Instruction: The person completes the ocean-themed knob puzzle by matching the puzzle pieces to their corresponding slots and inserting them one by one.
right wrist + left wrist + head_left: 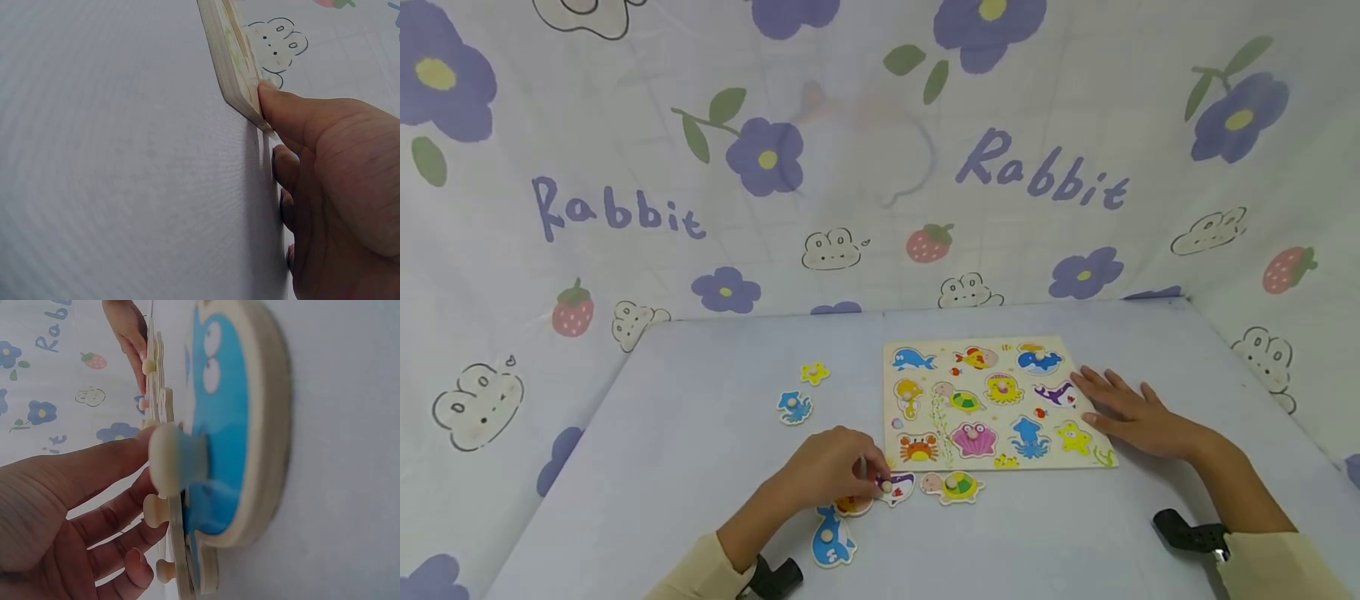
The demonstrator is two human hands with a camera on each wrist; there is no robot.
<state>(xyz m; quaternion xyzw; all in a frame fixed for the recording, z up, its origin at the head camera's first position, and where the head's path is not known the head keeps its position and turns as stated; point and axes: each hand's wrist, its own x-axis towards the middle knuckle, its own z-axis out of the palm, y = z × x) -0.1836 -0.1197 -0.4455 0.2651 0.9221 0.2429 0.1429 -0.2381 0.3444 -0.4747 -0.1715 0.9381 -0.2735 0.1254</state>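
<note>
My left hand pinches the knob of a purple-and-white whale puzzle piece just below the front edge of the puzzle board. Beneath that hand lie a partly covered orange piece and a blue whale piece; the whale's knob looms large in the left wrist view. To the right, a green turtle piece sits by the board. My right hand rests along the board's right edge, fingers extended, with its thumb on the corner.
A yellow star piece and a blue squid piece lie left of the board on the white table. Printed sea animals cover the board, and several of its places show knobs. A patterned curtain hangs behind.
</note>
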